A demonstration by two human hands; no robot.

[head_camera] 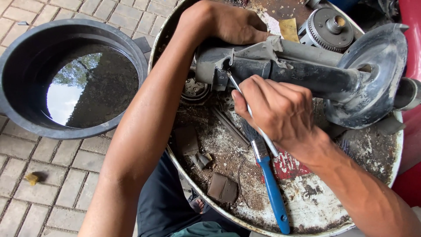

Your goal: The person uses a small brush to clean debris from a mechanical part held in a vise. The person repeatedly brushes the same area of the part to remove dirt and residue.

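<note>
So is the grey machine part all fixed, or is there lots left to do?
Not fixed yet. Already off: a toothed gear lies loose on the rusty drum top. In hand: the left hand steadies the grey strut while the right hand pokes a thin metal tool into its bracket. Left: grime coats it; the blue-handled brush lies idle.

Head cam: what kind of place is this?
Probably an outdoor, informal repair spot. A greasy strut-like part lies on a rusty drum lid, a gear beside it, a black tub of dark liquid on brick paving.
</note>
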